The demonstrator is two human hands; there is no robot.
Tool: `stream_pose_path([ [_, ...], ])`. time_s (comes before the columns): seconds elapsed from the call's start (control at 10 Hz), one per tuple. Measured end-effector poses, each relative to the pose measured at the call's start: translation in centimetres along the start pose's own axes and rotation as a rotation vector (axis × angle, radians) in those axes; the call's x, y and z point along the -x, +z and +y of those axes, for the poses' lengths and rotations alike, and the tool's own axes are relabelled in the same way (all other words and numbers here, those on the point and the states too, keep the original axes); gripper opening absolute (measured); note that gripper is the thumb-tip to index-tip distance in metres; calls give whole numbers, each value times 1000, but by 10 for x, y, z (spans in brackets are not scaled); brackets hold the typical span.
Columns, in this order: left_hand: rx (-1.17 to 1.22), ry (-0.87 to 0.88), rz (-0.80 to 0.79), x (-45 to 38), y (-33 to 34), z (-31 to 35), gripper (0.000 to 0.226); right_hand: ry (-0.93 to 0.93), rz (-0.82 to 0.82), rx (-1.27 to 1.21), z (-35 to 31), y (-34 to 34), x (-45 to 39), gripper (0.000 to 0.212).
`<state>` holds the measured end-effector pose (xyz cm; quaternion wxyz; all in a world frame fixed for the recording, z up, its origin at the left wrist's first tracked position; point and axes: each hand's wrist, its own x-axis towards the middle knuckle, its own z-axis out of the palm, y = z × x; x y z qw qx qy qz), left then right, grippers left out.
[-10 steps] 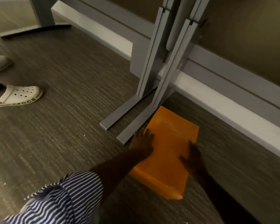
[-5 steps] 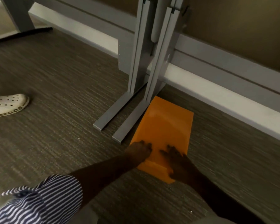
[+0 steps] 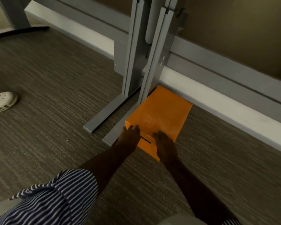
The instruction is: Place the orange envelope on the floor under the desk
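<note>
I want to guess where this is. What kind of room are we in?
Probably an office. The floor is flat grey-brown carpet, there are grey metal desk legs with long flat feet, and a grey partition panel runs along the back. An orange envelope lies on the floor.

Blue-white striped sleeve [image 3: 55, 197] rolled above left elbow; forearms bare, no jewellery visible.

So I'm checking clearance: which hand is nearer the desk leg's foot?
Left. The left hand rests on the envelope beside the foot; the right hand is farther over.
</note>
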<state>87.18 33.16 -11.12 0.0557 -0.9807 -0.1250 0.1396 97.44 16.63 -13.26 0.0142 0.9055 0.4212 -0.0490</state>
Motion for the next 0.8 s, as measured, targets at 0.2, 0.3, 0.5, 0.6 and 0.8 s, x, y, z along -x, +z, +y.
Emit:
stream_pose_path([
  [0.2, 141, 5, 12, -17, -1, -1, 67, -18, -56, -17, 11, -2, -8, 65],
  [0.3, 158, 13, -8, -21, -2, -3, 69, -25, -125, -31, 17, -4, -4, 73],
  [0.5, 173, 25, 32, -14, -3, -7, 76, -37, -157, -16, 21, -10, 6, 89],
  [0.6, 206, 34, 70, -8, -16, -12, 75, -39, -124, 13, 23, -20, 14, 86],
  [0.8, 241, 90, 116, 7, -58, -20, 75, -35, -57, 0, 24, -65, 17, 84],
])
